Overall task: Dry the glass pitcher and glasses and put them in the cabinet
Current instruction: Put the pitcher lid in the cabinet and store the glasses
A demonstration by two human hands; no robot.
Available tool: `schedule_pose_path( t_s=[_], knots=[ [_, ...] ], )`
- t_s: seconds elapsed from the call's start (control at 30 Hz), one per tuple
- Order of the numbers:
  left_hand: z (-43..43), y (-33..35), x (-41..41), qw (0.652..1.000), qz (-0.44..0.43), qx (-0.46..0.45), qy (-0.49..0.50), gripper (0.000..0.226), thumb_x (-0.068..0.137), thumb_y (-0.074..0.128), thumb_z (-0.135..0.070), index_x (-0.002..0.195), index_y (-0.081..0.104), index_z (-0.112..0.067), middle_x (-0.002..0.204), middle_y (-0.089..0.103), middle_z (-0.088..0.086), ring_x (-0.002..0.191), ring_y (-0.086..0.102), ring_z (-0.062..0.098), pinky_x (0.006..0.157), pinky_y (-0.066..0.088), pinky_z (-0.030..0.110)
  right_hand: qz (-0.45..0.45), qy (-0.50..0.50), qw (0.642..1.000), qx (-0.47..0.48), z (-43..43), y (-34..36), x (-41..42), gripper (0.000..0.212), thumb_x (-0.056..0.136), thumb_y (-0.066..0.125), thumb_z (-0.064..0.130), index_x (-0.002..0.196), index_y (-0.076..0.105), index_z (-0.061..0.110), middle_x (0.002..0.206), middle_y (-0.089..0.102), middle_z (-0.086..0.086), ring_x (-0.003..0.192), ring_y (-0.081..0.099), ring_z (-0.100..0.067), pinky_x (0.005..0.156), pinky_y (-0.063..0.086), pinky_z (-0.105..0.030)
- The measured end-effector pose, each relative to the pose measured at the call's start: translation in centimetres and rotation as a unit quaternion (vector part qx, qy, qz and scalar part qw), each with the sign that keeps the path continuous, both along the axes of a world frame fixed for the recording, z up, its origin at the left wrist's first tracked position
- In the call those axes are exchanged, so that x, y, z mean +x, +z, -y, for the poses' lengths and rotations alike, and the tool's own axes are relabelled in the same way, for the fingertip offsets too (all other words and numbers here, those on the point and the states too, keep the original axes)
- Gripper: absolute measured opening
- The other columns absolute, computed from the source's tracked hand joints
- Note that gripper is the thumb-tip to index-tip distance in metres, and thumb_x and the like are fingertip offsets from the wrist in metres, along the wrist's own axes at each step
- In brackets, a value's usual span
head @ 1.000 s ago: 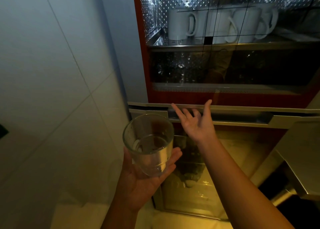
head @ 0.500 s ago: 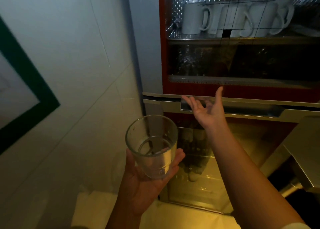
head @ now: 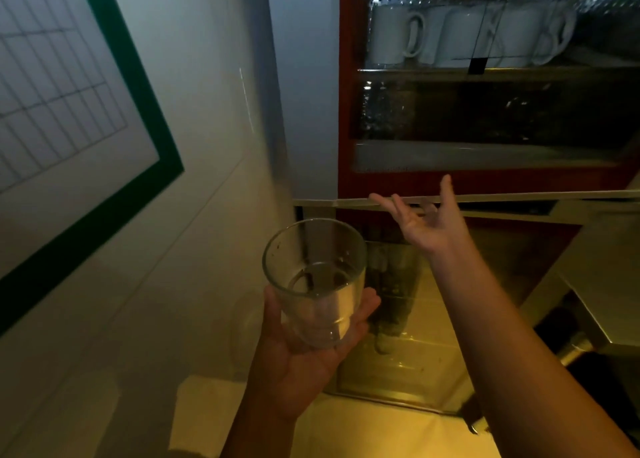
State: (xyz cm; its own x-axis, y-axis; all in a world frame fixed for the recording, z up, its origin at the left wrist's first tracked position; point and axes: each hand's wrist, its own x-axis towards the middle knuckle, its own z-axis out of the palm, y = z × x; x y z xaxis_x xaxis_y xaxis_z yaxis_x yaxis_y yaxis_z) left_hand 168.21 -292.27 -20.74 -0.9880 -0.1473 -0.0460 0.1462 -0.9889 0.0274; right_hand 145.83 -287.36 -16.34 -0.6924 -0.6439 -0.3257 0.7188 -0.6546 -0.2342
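My left hand (head: 298, 357) holds a clear drinking glass (head: 317, 281) upright, thumb on its left side and fingers round its right. Palm up and fingers spread, my right hand (head: 424, 223) reaches to the metal handle strip (head: 519, 199) under the cabinet's upper glass door (head: 485, 111); the fingertips are at the strip. The cabinet has a red frame (head: 348, 76). No pitcher is in view.
White mugs (head: 394, 36) stand in a row on the cabinet's top shelf. A lower glass door (head: 398, 319) shows dim shapes behind it. A white tiled wall with a green-framed chart (head: 69, 93) lies to the left. A steel counter edge (head: 595, 284) juts in at right.
The view has swung left, bringing the green-framed chart into sight. My right hand stays raised at the handle strip; the glass stays in my left hand.
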Motion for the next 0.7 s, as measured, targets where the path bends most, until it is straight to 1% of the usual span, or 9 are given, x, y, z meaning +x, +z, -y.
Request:
schedule_pose_path(
  t_s=[0.07, 0.13, 0.17, 0.2, 0.27, 0.33, 0.4, 0.6, 0.7],
  knots=[
    [-0.9, 0.3, 0.4, 1.000, -0.001, -0.009, -0.003, 0.129, 0.043, 0.093, -0.014, 0.145, 0.016, -0.005, 0.145, 0.022, 0.033, 0.119, 0.039, 0.057, 0.086, 0.044, 0.064, -0.008, 0.009, 1.000, 0.009, -0.9, 0.0, 0.8, 0.077, 0.085, 0.060, 0.040, 0.146, 0.013, 0.033, 0.151, 0.020, -0.020, 0.103, 0.052, -0.054, 0.056, 0.058, -0.036],
    [-2.0, 0.3, 1.0, 0.999, 0.010, -0.032, 0.005, 0.126, 0.038, 0.095, -0.016, 0.142, 0.024, -0.002, 0.139, 0.030, 0.038, 0.116, 0.041, 0.058, 0.087, 0.043, 0.064, -0.036, 0.024, 0.999, 0.031, -1.9, 0.0, 1.7, 0.073, 0.087, 0.057, 0.041, 0.146, 0.015, 0.034, 0.150, 0.023, -0.019, 0.101, 0.057, -0.049, 0.057, 0.059, -0.032],
    [-2.5, 0.3, 1.4, 0.999, 0.018, -0.041, 0.008, 0.125, 0.036, 0.095, -0.016, 0.140, 0.028, 0.000, 0.136, 0.033, 0.039, 0.115, 0.042, 0.058, 0.087, 0.041, 0.064, -0.049, 0.031, 0.997, 0.042, -2.4, -0.1, 2.2, 0.071, 0.087, 0.056, 0.042, 0.146, 0.016, 0.033, 0.150, 0.024, -0.018, 0.101, 0.058, -0.048, 0.058, 0.059, -0.033],
    [-3.0, 0.2, 1.8, 0.998, 0.026, -0.049, 0.010, 0.125, 0.034, 0.095, -0.016, 0.139, 0.030, 0.001, 0.135, 0.034, 0.040, 0.114, 0.042, 0.058, 0.086, 0.040, 0.065, -0.062, 0.037, 0.996, 0.050, -2.9, -0.2, 2.7, 0.070, 0.088, 0.055, 0.043, 0.146, 0.017, 0.031, 0.149, 0.027, -0.017, 0.103, 0.058, -0.047, 0.059, 0.059, -0.037],
    [-3.8, 0.1, 2.4, 0.998, 0.036, -0.050, 0.008, 0.125, 0.034, 0.095, -0.015, 0.139, 0.030, 0.002, 0.135, 0.034, 0.040, 0.113, 0.043, 0.059, 0.082, 0.044, 0.066, -0.085, 0.053, 0.993, 0.060, -3.7, -0.8, 3.7, 0.069, 0.088, 0.052, 0.047, 0.146, 0.019, 0.028, 0.146, 0.033, -0.016, 0.106, 0.057, -0.046, 0.073, 0.056, -0.049],
    [-4.6, -0.3, 3.1, 0.999, 0.032, -0.028, 0.005, 0.128, 0.035, 0.095, -0.013, 0.142, 0.025, -0.003, 0.136, 0.032, 0.040, 0.113, 0.043, 0.060, 0.077, 0.047, 0.065, -0.092, 0.070, 0.992, 0.058, -4.4, -1.6, 4.9, 0.068, 0.087, 0.049, 0.052, 0.144, 0.024, 0.025, 0.144, 0.037, -0.015, 0.110, 0.054, -0.045, 0.087, 0.049, -0.054],
    [-5.4, -0.8, 3.7, 0.999, 0.035, -0.012, 0.008, 0.127, 0.035, 0.094, -0.011, 0.142, 0.027, -0.005, 0.136, 0.032, 0.040, 0.111, 0.043, 0.061, 0.075, 0.047, 0.066, -0.087, 0.075, 0.992, 0.047, -5.1, -2.4, 6.2, 0.066, 0.087, 0.046, 0.056, 0.141, 0.032, 0.022, 0.141, 0.041, -0.013, 0.113, 0.052, -0.045, 0.093, 0.042, -0.056],
    [-7.2, -2.2, 5.7, 0.998, 0.054, 0.000, 0.018, 0.125, 0.034, 0.095, -0.012, 0.141, 0.030, -0.005, 0.138, 0.033, 0.036, 0.113, 0.041, 0.061, 0.075, 0.045, 0.068, -0.067, 0.047, 0.997, 0.011, -7.9, -3.2, 8.5, 0.067, 0.087, 0.040, 0.060, 0.138, 0.037, 0.018, 0.138, 0.045, -0.013, 0.118, 0.048, -0.043, 0.095, 0.036, -0.057],
    [-7.9, -2.1, 6.2, 0.999, 0.049, -0.008, 0.010, 0.128, 0.037, 0.095, -0.015, 0.144, 0.025, -0.007, 0.142, 0.029, 0.032, 0.115, 0.041, 0.058, 0.075, 0.048, 0.064, -0.075, 0.040, 0.996, 0.006, -9.6, -3.6, 9.1, 0.064, 0.087, 0.037, 0.061, 0.132, 0.042, 0.016, 0.133, 0.049, -0.013, 0.118, 0.048, -0.040, 0.092, 0.037, -0.058]
  ],
)
